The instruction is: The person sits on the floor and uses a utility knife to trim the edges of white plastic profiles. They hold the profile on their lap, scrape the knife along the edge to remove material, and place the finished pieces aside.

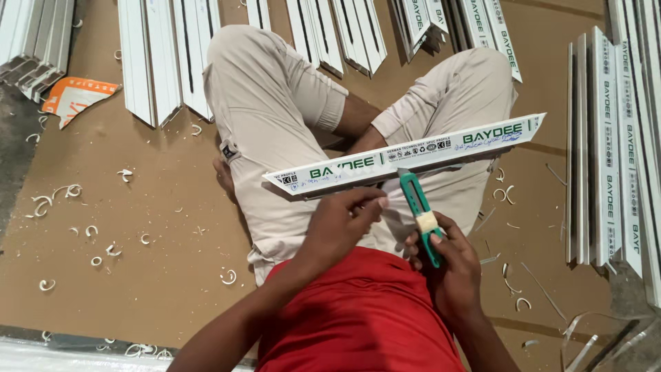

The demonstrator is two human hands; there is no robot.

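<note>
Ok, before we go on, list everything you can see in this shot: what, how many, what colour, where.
white profile piece: one, white with green print, held across the lap, ends cut at an angle
green knife: one, green handle with a tan band, blade at the profile's near edge
stacked white profiles: many, white, on the floor at right
more white profiles: many, white, along the top and top left
orange and white scrap: one, at left
curled shavings: many, white, scattered on the brown board floor
legs: two, beige trousers, crossed
red shirt: one, bottom centre
left hand: fingers on the profile
right hand: grips the knife
</note>
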